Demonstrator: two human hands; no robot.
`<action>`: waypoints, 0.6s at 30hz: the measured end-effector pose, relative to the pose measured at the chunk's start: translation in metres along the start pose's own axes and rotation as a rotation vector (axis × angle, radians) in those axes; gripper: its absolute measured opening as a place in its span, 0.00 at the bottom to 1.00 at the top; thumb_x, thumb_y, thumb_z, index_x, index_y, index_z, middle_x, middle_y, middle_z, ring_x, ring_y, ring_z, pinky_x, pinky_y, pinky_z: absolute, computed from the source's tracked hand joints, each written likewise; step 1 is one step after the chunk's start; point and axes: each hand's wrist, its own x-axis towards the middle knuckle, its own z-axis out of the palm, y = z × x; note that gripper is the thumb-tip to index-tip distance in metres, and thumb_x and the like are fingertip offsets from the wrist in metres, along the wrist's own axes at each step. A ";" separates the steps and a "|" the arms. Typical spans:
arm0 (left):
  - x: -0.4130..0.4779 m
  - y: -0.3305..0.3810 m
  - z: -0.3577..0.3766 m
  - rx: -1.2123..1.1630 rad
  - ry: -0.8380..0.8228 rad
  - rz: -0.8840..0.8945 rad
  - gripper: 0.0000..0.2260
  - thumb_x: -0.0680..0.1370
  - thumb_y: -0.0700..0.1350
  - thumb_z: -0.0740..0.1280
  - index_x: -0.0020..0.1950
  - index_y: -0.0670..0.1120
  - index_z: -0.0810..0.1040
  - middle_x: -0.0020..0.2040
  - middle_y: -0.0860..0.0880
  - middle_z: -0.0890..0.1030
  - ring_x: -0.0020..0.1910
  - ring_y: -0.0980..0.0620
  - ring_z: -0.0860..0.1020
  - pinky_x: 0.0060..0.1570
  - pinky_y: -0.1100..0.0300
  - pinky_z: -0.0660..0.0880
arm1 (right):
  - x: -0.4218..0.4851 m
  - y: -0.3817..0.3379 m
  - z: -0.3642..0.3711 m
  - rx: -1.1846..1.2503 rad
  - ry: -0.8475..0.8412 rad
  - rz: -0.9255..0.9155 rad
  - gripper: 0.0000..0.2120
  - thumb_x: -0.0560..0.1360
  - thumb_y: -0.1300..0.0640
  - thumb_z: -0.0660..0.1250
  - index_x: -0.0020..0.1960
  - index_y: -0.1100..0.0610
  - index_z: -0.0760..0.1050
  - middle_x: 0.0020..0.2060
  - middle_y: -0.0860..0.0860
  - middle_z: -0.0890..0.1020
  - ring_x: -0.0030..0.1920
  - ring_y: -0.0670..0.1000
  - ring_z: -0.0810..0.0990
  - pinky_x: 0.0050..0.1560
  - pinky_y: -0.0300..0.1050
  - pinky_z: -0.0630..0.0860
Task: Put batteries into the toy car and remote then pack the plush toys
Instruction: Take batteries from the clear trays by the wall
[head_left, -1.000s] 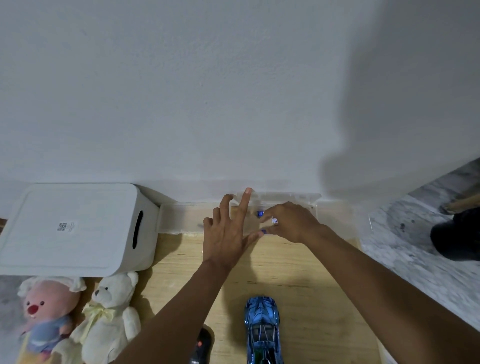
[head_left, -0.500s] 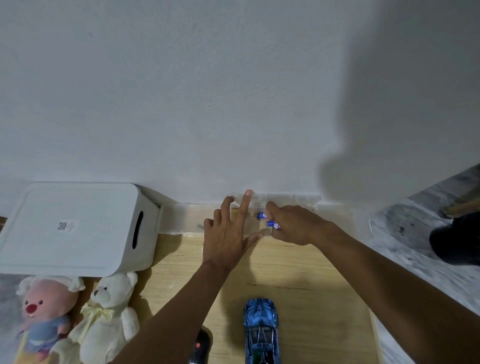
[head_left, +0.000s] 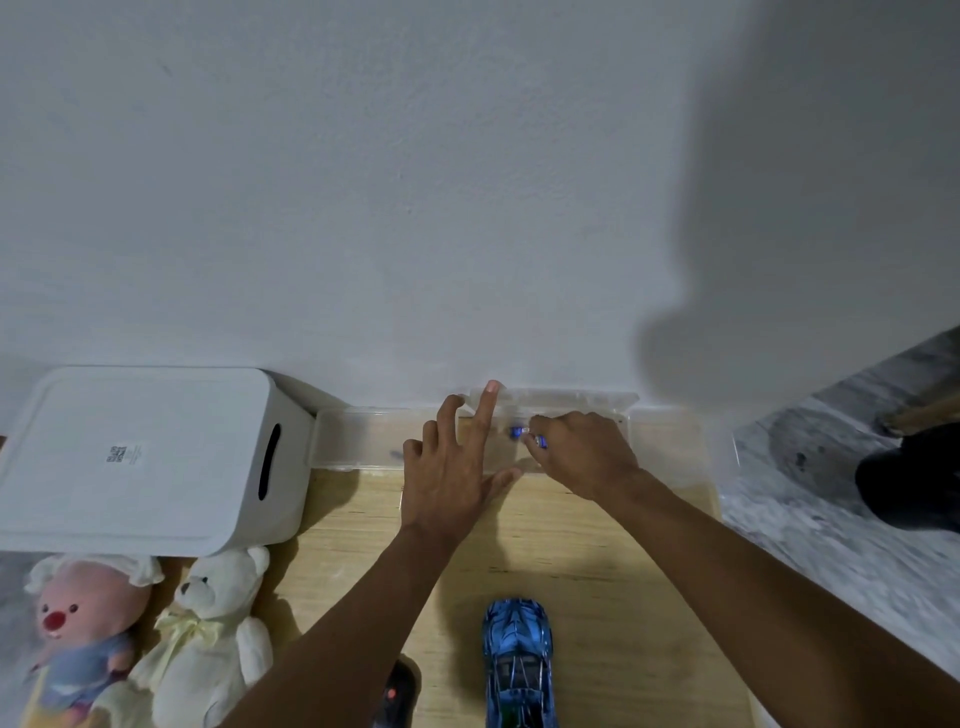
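A clear plastic case (head_left: 358, 439) lies against the wall at the far edge of the wooden table. My left hand (head_left: 449, 467) rests flat on it with fingers spread. My right hand (head_left: 584, 452) reaches into the case's right half, fingertips pinched on a small blue battery (head_left: 539, 440); another blue battery (head_left: 516, 431) lies just beside it in the case. The blue toy car (head_left: 517, 660) sits near the front edge, and the black remote (head_left: 397, 696) is partly hidden under my left forearm. A pink plush (head_left: 78, 629) and a white teddy bear (head_left: 208, 639) lie at the front left.
A white lidded storage box (head_left: 140, 457) with a side handle slot stands at the left against the wall. The wooden table (head_left: 597, 571) ends at the right, where marbled floor (head_left: 831, 519) and a dark object (head_left: 914, 478) show.
My right hand's fingers have closed further around a blue battery inside the case. My left hand stays pressed on the case.
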 end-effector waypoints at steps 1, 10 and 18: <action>0.000 0.000 0.000 -0.002 0.003 -0.001 0.42 0.77 0.76 0.47 0.84 0.55 0.41 0.72 0.40 0.71 0.53 0.43 0.79 0.41 0.49 0.77 | 0.001 0.001 0.001 -0.032 -0.006 -0.039 0.12 0.83 0.47 0.59 0.61 0.51 0.75 0.42 0.53 0.86 0.40 0.59 0.83 0.38 0.46 0.73; -0.002 0.000 0.002 0.015 0.032 0.008 0.43 0.77 0.75 0.51 0.84 0.55 0.40 0.71 0.40 0.71 0.51 0.43 0.79 0.40 0.49 0.76 | 0.005 -0.001 0.001 -0.054 -0.101 0.048 0.11 0.79 0.48 0.65 0.57 0.52 0.80 0.48 0.53 0.85 0.48 0.57 0.84 0.48 0.48 0.77; -0.003 0.002 0.000 0.075 0.011 0.003 0.50 0.75 0.74 0.61 0.84 0.54 0.36 0.73 0.42 0.69 0.50 0.45 0.78 0.42 0.49 0.75 | -0.023 -0.002 -0.012 0.133 -0.055 0.067 0.13 0.79 0.47 0.59 0.54 0.56 0.66 0.36 0.55 0.79 0.35 0.59 0.76 0.36 0.49 0.74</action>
